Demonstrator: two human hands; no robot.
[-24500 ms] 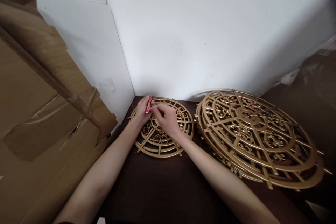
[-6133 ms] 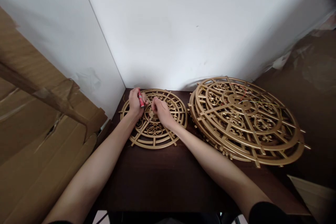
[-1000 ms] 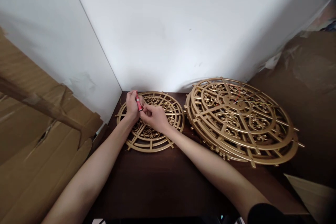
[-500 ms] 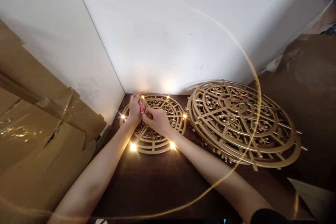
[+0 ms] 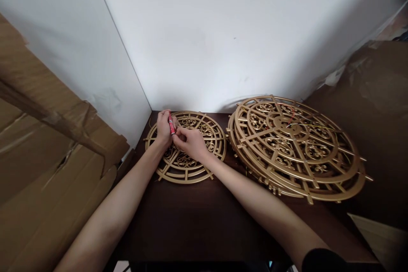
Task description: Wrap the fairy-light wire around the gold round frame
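Workspace: corner of a dark brown tabletop [image 5: 197,221], hands left of centre. Left hand [image 5: 163,128] curled closed around a slim red cylinder with a pale band [image 5: 172,126]; the cylinder tilts, its upper end leaning left. Right hand [image 5: 193,142] bent in from the right, thumb and forefinger at the cylinder's lower end; cannot tell whether they grip it or something smaller. Both hands above a round gold openwork disc with scrollwork [image 5: 186,162], flat on the tabletop; hands and wrists cover part of its upper left.

Surroundings: right of centre, a stack of gold openwork discs [image 5: 298,153], leaning unevenly, near the first disc's right edge. Thin red, pale and yellow wires [image 5: 314,125] trail over its top. Left side of frame: a large brown cardboard sheet, taped and torn [image 5: 51,170], crowding in close to the left forearm. Across the top, a white wall [image 5: 204,38] backs the tabletop. Right edge: a brown, crinkled surface [image 5: 382,127] behind the stack. Lower right: a black sleeve [image 5: 321,260] at the right arm.
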